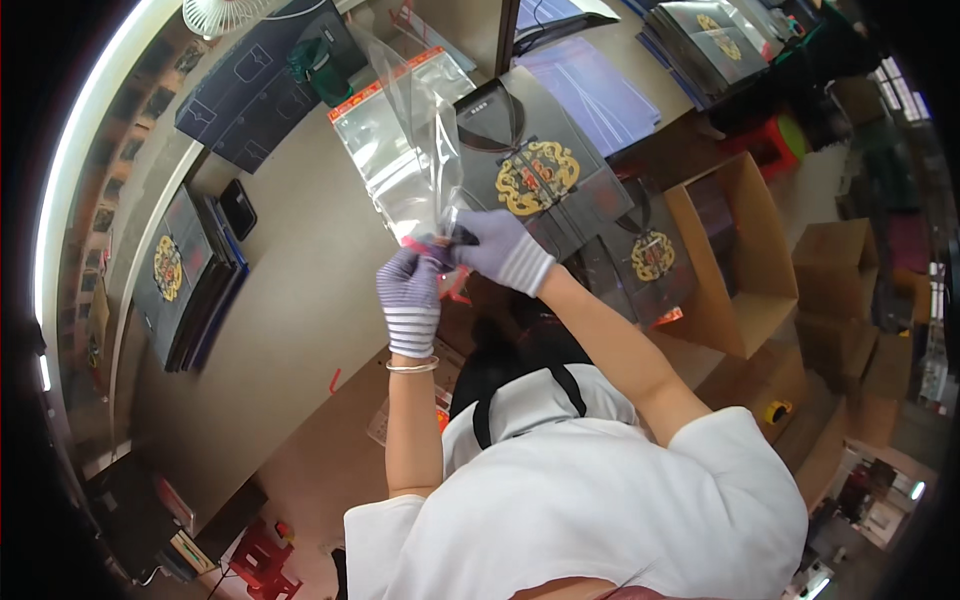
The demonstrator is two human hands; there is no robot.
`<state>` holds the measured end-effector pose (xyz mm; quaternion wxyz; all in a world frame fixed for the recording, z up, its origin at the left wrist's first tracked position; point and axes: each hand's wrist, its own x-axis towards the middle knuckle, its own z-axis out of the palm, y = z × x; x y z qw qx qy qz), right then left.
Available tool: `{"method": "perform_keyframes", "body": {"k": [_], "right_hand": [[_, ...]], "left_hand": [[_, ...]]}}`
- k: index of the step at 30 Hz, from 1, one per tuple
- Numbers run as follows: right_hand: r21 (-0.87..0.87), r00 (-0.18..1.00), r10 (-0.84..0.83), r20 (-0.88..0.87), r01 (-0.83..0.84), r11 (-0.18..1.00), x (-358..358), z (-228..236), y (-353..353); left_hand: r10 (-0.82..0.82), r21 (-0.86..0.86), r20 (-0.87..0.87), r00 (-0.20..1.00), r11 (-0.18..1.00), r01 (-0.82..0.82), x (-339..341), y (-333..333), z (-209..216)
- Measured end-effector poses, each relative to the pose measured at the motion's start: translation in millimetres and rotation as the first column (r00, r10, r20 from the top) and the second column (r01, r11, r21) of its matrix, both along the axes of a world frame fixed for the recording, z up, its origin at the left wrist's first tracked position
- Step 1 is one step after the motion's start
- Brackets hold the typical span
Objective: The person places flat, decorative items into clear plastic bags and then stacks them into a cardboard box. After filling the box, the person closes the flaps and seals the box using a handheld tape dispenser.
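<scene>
Both hands wear purple-and-white striped gloves and meet over the table's front edge. My left hand (408, 295) is closed, its fingertips pinching the lower end of a clear plastic bag (447, 150) near a red-pink strip. Beside it, my right hand (500, 248) grips the same end, its fingers bent inward. The bag rises crumpled and shiny from the hands. Behind it lies a stack of clear plastic sleeves (385, 160) with an orange-red edge. Right of the hands is a black gift bag (560, 130) with a gold emblem and dark ribbon handle. What sits between the fingertips is partly hidden.
Another black gift bag (660, 265) overlaps the first at the right, beside an open cardboard box (755, 290). Far left on the table (260, 300) are stacked black folders (175, 290) and a phone (237, 210). A green cup (320, 72) stands at the back by a dark box (250, 100).
</scene>
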<state>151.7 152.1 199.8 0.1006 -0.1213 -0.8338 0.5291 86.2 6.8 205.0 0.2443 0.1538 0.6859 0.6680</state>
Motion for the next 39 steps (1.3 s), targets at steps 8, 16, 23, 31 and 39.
{"method": "perform_keyframes", "body": {"k": [8, 16, 23, 31, 39], "right_hand": [[-0.321, 1.000, -0.014, -0.020, 0.007, 0.947, -11, -10, 9], [-0.582, 0.989, 0.146, -0.032, -0.137, 0.801, -32, -10, -36], [-0.805, 0.976, 0.218, 0.009, -0.122, 0.581, -36, 1, -44], [-0.391, 0.994, 0.107, -0.012, -0.103, 0.915, -64, 14, 14], [0.549, 0.895, 0.423, -0.144, -0.283, 0.786, -93, 6, -8]], "left_hand": [[0.222, 0.056, 0.046, 0.974, 0.973, -0.225, -31, -63, -18], [0.117, 0.362, 0.233, 0.966, 0.911, -0.197, -16, -57, 3], [0.208, -0.102, -0.349, 0.914, 0.961, -0.258, -15, -68, -19], [0.462, 0.101, 0.209, 0.862, 0.866, -0.489, -30, -51, -23], [0.218, -0.062, -0.800, 0.558, 0.896, -0.439, -26, -86, 40]]}}
